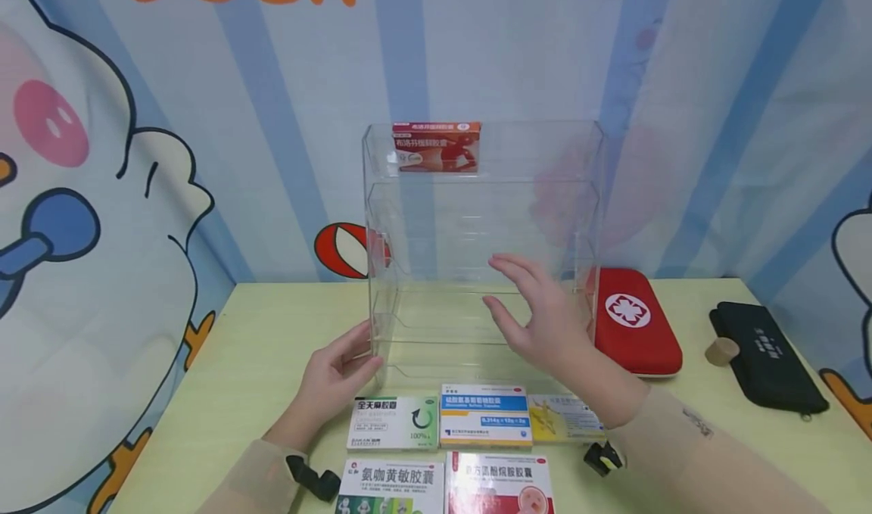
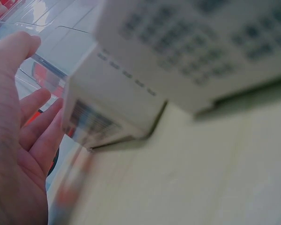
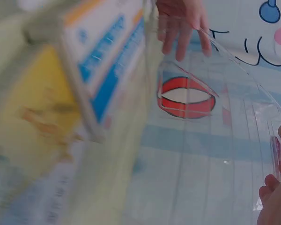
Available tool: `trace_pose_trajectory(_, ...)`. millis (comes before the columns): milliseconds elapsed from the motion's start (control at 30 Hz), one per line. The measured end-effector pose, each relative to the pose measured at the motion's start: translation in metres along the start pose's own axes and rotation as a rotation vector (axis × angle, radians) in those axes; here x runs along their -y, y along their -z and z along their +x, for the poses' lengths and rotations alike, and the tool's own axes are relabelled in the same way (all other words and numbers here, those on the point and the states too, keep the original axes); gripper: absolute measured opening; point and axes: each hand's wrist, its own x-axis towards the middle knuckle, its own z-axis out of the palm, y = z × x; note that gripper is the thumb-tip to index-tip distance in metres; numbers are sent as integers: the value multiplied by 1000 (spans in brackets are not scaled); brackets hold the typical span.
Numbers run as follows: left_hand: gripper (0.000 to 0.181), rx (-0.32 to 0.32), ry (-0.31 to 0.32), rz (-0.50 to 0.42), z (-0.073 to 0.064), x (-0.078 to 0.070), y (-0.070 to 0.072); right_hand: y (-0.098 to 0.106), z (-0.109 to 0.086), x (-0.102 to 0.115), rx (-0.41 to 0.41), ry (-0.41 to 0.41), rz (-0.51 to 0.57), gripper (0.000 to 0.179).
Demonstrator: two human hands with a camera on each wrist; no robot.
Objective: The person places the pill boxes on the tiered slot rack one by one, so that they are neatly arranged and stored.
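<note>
A clear plastic tiered rack [image 1: 484, 204] stands upright on the table. My left hand [image 1: 341, 370] holds its left side edge, thumb in front and fingers along the outside; the left wrist view shows the thumb [image 2: 25, 51] over the plastic edge. In front of the middle tiers my right hand [image 1: 545, 317] hovers with thumb and fingers spread, holding nothing. A red medicine box [image 1: 437, 148] leans in the top tier, toward the left. On the table before the rack lie a green-and-white box [image 1: 392, 423], a blue-and-white box [image 1: 485, 415] and a yellow box [image 1: 562, 418], partly hidden by the right forearm.
Nearer me lie a white capsule box [image 1: 391, 484] and a red-and-white box [image 1: 500, 484], both cut by the frame. To the rack's right are a red first-aid case [image 1: 636, 321], a small round tan object [image 1: 722, 351] and a black pouch [image 1: 766, 356]. A printed curtain [image 1: 293, 120] hangs behind.
</note>
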Motion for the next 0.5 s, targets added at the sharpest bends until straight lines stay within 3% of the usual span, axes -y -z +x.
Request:
trace_pose_trajectory(167,66,-6,-1,7,0,0,0,3,-33,1,24,18,0,64)
trace_pose_trajectory(500,67,4,-16,3,-1,1,0,9,-91,11,146,-48,-7,62)
